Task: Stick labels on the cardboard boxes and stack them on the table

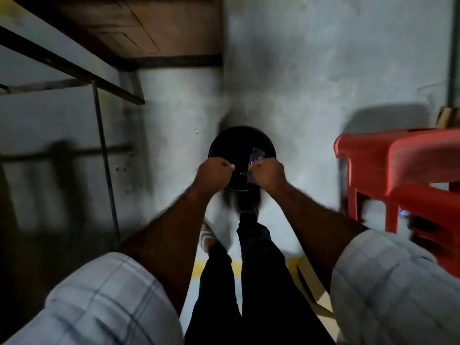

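Nearest to the camera, 2 checked sleeves frame the view, and between them dark trousers (251, 282) go down to the grey floor. Beside the right leg a flat tan piece, maybe cardboard (314, 290), lies on the floor. Further out, both hands are held over a round black bin (239, 143) that stands on the floor. The left hand (214, 173) is curled into a fist; I cannot tell if anything is inside. The right hand (268, 174) pinches a small paper scrap (256, 156) with its fingertips, above the bin opening; it is too blurred to tell if it is a label. At the right stand stacked red plastic chairs (398, 165). Beyond them, a brown cardboard edge (445, 118) shows at the wall. At the far left is the wooden table (149, 28) on its dark metal frame.
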Available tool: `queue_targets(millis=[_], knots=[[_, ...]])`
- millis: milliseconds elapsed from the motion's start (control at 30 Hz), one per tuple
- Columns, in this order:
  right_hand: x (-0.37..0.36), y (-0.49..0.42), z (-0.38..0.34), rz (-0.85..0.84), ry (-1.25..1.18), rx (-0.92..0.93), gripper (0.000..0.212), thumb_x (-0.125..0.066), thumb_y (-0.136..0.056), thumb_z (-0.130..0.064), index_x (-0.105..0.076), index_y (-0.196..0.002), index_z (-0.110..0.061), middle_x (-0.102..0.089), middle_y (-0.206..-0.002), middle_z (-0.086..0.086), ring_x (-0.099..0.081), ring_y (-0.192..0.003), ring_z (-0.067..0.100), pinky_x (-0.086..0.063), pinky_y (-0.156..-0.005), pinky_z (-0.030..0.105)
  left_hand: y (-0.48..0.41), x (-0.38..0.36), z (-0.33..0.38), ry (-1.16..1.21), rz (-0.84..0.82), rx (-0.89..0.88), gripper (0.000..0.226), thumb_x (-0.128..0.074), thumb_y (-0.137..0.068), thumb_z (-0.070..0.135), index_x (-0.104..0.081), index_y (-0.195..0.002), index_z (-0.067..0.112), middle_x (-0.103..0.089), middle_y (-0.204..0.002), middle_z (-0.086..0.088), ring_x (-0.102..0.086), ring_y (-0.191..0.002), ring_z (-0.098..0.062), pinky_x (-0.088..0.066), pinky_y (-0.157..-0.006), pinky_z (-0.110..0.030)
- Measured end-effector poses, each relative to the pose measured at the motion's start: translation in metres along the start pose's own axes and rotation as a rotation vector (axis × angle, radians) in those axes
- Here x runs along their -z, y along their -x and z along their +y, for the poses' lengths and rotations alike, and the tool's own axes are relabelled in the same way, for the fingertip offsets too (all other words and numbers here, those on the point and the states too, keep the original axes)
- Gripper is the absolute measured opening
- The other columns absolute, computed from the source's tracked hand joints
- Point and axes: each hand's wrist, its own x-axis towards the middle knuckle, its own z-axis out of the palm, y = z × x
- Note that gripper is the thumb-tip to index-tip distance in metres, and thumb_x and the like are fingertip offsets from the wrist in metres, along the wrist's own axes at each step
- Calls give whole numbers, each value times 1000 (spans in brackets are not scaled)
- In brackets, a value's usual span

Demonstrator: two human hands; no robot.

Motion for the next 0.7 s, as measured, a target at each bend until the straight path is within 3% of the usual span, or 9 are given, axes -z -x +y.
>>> queue_targets(millis=[100, 167, 267, 467, 600, 700], knots=[[-14, -1, 10, -27, -20, -18, 27, -54, -98, -24, -75, -106, -7, -71, -112, 11, -62, -110, 29, -39, -78, 23, -6, -6, 2, -42, 0, 1, 23, -62, -94, 24, -71, -94, 3, -72, -102, -23, -68, -99, -41, -55, -89, -51], [-19, 0, 23, -34, -30, -39, 25, -57, -96, -25, -75, -100, -7, -72, -108, 13, -63, -107, 30, -36, -75, 21, -6, -7, 4, -121, 8, -17, 23, -61, -94, 25, -73, -100, 6, -72, -106, -18, -66, -104, -36, -53, -94, -43], [-17, 12, 41, -35, -47, -60, 26, -57, -95, -28, -74, -96, -7, -71, -106, 15, -63, -105, 33, -42, -79, 25, 3, -5, 6, -248, 28, -53, 23, -60, -94, 26, -72, -105, 10, -70, -113, -13, -62, -111, -33, -47, -96, -32], [17, 57, 70, 16, -85, -74, 24, -57, -94, -23, -69, -80, -8, -71, -106, 16, -63, -104, 34, -43, -79, 27, 36, -15, 28, -402, -23, -161, 27, -57, -97, 26, -69, -107, 4, -68, -115, -18, -60, -112, -37, -44, -93, -33], [36, 109, 115, 114, -127, -103, 30, -54, -97, -25, -72, -104, -2, -69, -115, 16, -61, -112, 35, -47, -91, 33, 77, -54, 52, -538, -78, -291, 28, -56, -96, 27, -71, -99, 3, -70, -105, -19, -63, -104, -37, -45, -84, -33], [39, 159, 167, 214, -241, -191, 34, -53, -98, -31, -72, -105, -3, -69, -117, 16, -61, -113, 35, -45, -91, 33, 118, -106, 64, -614, -160, -388, 26, -54, -96, 26, -70, -102, 7, -70, -106, -15, -64, -104, -35, -47, -82, -32]])
